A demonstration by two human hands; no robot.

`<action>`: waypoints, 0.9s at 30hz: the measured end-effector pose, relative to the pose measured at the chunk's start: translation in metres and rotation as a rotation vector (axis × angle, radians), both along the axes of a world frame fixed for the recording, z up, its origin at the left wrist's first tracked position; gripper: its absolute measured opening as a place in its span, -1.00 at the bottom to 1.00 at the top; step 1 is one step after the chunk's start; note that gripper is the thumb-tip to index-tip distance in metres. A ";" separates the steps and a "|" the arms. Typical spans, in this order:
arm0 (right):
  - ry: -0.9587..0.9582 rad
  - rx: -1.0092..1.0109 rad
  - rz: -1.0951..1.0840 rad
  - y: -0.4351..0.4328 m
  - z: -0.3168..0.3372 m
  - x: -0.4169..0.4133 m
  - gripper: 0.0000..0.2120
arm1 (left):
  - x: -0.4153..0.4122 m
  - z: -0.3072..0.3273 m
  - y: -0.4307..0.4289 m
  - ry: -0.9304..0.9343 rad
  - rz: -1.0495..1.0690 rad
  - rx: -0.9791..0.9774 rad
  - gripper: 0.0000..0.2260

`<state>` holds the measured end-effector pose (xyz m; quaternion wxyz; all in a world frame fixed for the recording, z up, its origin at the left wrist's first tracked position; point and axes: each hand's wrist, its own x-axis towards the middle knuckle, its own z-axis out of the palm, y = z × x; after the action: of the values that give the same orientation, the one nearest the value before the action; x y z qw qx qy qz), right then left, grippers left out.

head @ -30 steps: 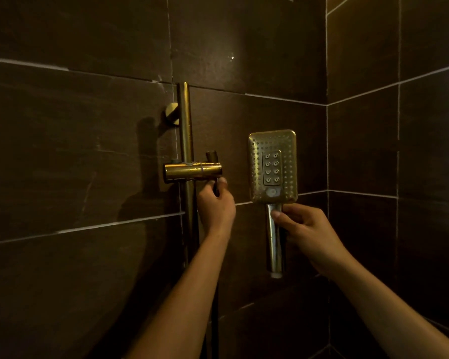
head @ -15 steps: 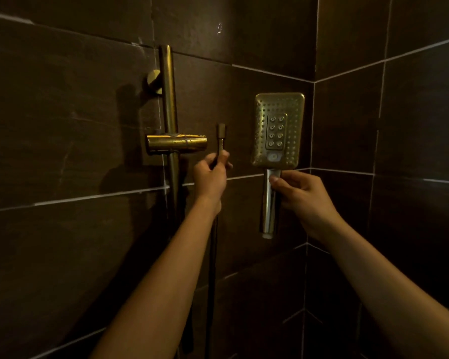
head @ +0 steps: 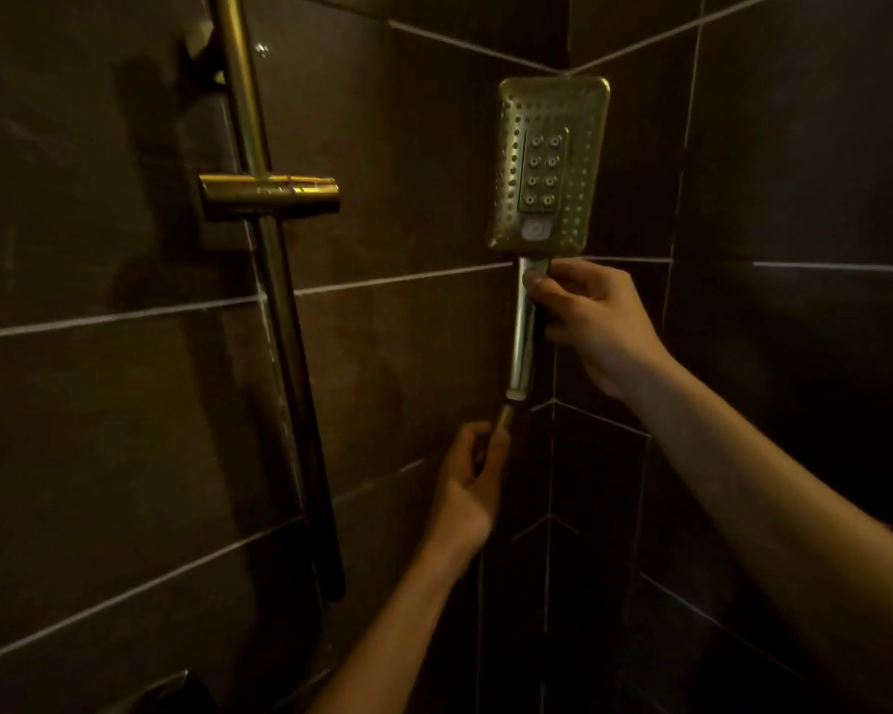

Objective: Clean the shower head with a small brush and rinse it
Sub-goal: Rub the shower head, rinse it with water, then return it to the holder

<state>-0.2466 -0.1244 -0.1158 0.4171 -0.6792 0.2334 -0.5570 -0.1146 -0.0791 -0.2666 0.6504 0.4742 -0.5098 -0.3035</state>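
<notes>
A square gold shower head (head: pixel 550 162) with rows of nozzles faces me, held upright near the wall corner. My right hand (head: pixel 596 322) grips the top of its chrome handle (head: pixel 524 342). Just below the handle's white end ring, my left hand (head: pixel 467 481) is closed around the gold end fitting of the hose (head: pixel 503 420), which meets the handle's bottom end. The hose itself is hidden in the dark below my left hand. No brush is in view.
A gold slide rail (head: pixel 274 311) runs down the dark tiled wall at left, with an empty gold holder bracket (head: pixel 272 195) on it. The wall corner (head: pixel 552 456) lies right behind the shower head. A dim fixture (head: pixel 166 693) shows at the bottom edge.
My left hand has carried the hose end from beside the holder bracket down and right to the bottom of the shower handle. The view has shifted, so rail and head sit higher.
</notes>
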 end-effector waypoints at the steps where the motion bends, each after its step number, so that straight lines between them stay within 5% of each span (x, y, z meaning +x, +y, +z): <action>1: 0.004 0.010 0.002 0.001 -0.005 -0.003 -0.80 | -0.006 -0.009 0.006 -0.023 -0.015 0.010 -0.90; 10: 0.037 0.114 -0.033 0.030 -0.060 -0.035 -0.83 | -0.054 -0.030 0.056 0.014 -0.140 0.185 -0.88; 16: 0.007 0.169 -0.006 0.050 -0.071 -0.055 -0.79 | -0.070 -0.036 0.080 0.019 -0.226 0.200 -0.65; 20: 0.013 0.167 -0.005 0.060 -0.078 -0.066 -0.79 | -0.075 -0.042 0.091 0.018 -0.264 0.219 -0.84; 27: 0.144 0.054 -0.078 0.073 -0.085 -0.079 -0.81 | -0.082 -0.049 0.102 -0.033 -0.324 0.181 -0.78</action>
<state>-0.3258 -0.0513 -0.2013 0.3953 -0.6964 0.3037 -0.5162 -0.1962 0.0230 -0.3159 0.5393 0.4472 -0.5607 -0.4413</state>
